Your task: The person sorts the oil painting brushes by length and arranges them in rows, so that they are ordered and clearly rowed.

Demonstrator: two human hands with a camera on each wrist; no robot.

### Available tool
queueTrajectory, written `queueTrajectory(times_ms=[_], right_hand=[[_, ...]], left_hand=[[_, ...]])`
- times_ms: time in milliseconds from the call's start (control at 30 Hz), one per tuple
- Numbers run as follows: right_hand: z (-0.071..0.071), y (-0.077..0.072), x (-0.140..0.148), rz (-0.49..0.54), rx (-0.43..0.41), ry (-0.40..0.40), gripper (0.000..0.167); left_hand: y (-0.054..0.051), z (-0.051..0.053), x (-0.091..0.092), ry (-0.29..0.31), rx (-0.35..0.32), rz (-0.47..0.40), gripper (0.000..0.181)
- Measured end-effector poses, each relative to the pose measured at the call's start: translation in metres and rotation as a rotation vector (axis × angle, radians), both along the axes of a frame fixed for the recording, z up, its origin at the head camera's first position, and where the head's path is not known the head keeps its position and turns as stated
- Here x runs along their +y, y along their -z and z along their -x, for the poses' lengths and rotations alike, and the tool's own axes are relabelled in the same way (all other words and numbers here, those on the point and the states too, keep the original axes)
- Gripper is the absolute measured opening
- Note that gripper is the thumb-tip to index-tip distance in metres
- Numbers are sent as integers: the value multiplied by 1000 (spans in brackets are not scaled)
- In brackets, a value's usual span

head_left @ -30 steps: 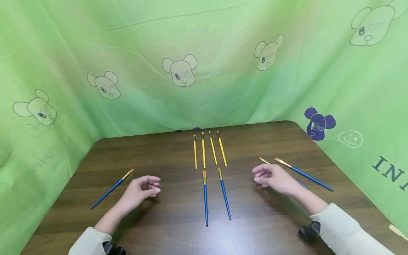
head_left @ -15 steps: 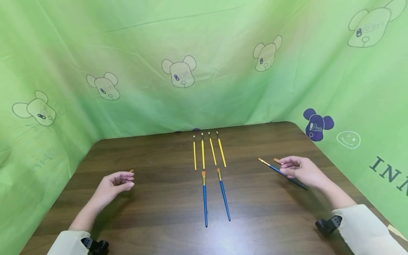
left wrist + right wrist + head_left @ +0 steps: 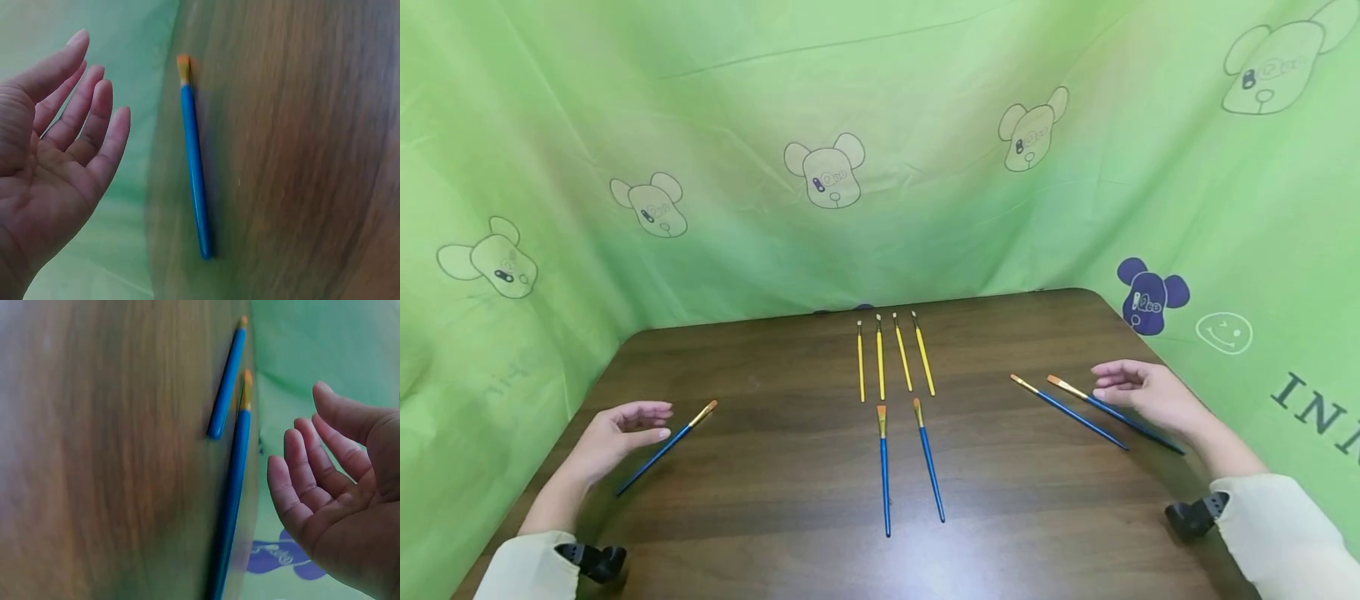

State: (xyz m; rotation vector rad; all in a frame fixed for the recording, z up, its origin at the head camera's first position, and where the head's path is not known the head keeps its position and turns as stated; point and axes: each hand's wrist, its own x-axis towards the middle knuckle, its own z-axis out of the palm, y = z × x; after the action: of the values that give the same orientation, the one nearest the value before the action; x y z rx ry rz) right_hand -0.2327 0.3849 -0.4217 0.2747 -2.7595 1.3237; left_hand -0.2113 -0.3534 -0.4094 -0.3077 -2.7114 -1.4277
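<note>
In the head view, my left hand point(image 3: 613, 442) is held beside a blue brush point(image 3: 658, 452) on the left of the table, its fingers relaxed and holding nothing. The left wrist view shows that brush point(image 3: 194, 162) apart from the hand point(image 3: 62, 137). On the right, my right hand point(image 3: 1157, 402) hovers by the outer of two blue brushes point(image 3: 1120, 414); the inner one point(image 3: 1075, 415) lies alongside. In the right wrist view, the loosely bent fingers point(image 3: 300, 462) touch neither brush.
Several yellow brushes point(image 3: 881, 364) stand in a row at the back middle of the brown table point(image 3: 760, 517). Two blue brushes point(image 3: 885, 483) lie in front of them. A green printed cloth point(image 3: 737, 208) hangs behind and along both sides.
My left hand has moved left, past the left brush, which shows whole again. My right hand has moved right, across the two right brushes. The brushes lie where they were.
</note>
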Motion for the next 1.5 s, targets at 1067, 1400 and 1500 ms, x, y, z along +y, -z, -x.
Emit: queueTrajectory(times_ms=[1067, 1400, 1500], right_hand=[[15, 14, 16, -122, -100, -145, 58], [15, 12, 17, -91, -103, -161, 56], [14, 11, 16, -115, -101, -155, 54]], left_hand=[[29, 15, -12, 53, -140, 84, 49], [30, 18, -7, 8, -114, 94, 41], [31, 19, -6, -11, -116, 98, 39]])
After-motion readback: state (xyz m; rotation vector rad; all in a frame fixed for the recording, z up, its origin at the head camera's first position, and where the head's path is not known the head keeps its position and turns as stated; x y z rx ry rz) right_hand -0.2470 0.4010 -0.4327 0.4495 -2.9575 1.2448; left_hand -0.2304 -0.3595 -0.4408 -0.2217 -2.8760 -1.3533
